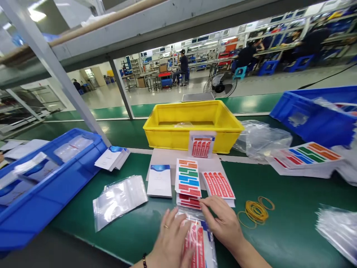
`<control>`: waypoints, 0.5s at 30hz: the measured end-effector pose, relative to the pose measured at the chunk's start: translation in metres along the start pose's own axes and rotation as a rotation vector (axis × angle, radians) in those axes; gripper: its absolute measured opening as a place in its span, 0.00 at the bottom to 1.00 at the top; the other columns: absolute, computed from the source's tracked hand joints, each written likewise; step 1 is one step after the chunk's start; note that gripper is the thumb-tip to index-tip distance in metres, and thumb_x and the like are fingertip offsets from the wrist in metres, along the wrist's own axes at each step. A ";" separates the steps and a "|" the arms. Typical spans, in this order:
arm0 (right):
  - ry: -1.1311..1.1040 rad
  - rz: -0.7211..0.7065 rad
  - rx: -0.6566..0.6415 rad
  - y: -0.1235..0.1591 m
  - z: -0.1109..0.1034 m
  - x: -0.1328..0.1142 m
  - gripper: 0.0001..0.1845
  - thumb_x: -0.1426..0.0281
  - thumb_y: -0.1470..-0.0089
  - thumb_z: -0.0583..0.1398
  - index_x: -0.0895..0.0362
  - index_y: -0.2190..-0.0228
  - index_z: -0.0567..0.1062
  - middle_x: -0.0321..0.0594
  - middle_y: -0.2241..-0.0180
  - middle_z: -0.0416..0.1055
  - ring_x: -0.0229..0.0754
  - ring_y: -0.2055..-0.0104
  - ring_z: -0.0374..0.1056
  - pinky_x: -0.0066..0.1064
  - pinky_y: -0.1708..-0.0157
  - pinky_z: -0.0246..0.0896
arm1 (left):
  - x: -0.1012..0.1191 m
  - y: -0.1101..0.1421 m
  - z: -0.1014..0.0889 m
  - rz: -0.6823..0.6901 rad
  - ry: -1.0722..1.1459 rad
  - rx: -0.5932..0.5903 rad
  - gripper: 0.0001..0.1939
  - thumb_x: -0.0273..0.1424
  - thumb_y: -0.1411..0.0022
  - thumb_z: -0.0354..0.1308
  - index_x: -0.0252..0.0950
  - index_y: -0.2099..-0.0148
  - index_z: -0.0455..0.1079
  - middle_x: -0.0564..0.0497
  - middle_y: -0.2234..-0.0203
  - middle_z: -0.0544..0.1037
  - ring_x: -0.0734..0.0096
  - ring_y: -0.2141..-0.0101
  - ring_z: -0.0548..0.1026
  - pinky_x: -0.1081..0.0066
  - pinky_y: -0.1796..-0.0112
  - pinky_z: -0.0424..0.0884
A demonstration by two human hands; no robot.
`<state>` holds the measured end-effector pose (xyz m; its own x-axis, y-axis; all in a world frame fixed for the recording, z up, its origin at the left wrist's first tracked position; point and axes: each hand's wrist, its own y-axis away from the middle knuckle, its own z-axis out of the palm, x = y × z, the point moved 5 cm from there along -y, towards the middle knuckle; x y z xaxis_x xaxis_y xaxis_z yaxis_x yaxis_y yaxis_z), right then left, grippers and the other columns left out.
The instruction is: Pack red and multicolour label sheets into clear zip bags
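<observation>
A clear plastic bag [210, 243] with red-and-white sticker sheets inside lies at the front edge. My left hand [171, 238] rests over its left side, fingers spread and stretched out. My right hand [221, 221] is at the bag's upper right, thumb and index finger pinched at the edge of a red sticker sheet [187, 201]. That sheet lies partly under a stack of multicoloured sticker sheets [188, 176]. Beside it are a pile of red label sheets [219, 185] and a stack of white booklets [159, 182] with blue tops.
A yellow bin [192, 136] stands behind the stacks, a sample bag leaning on its front. Blue bins [64, 186] flank both sides. Empty clear bags [119, 201] lie left, rubber bands [255, 212] right. A shelf beam [139, 35] crosses overhead.
</observation>
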<state>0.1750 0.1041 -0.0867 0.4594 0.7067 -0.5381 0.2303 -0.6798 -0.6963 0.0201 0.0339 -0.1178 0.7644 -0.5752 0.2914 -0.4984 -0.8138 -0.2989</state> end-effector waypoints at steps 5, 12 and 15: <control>-0.042 -0.044 0.028 -0.003 -0.003 -0.008 0.06 0.77 0.47 0.55 0.57 0.69 0.72 0.39 0.75 0.71 0.39 0.73 0.66 0.32 0.72 0.61 | -0.102 0.032 -0.079 -0.829 -0.093 -0.039 0.16 0.33 0.36 0.37 0.38 0.67 0.66 0.46 0.73 0.75 0.65 0.69 0.73 0.68 0.66 0.66; -0.057 -0.047 0.030 -0.003 -0.001 -0.008 0.06 0.76 0.48 0.56 0.55 0.68 0.72 0.39 0.75 0.71 0.40 0.73 0.66 0.33 0.73 0.62 | -0.176 0.069 -0.105 -1.016 -0.109 -0.215 0.13 0.31 0.46 0.50 0.38 0.81 0.56 0.54 0.85 0.69 0.69 0.80 0.67 0.73 0.78 0.54; -0.076 -0.035 0.020 -0.003 0.001 -0.008 0.07 0.76 0.48 0.56 0.55 0.68 0.72 0.40 0.75 0.71 0.41 0.73 0.66 0.33 0.73 0.62 | -0.164 0.066 -0.105 -0.991 -0.098 -0.207 0.13 0.30 0.44 0.46 0.38 0.80 0.54 0.55 0.85 0.66 0.70 0.80 0.66 0.74 0.77 0.53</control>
<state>0.1702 0.1006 -0.0808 0.3843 0.7434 -0.5474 0.2277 -0.6510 -0.7241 -0.1813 0.0663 -0.0898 0.8973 0.3680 0.2438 0.3241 -0.9242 0.2022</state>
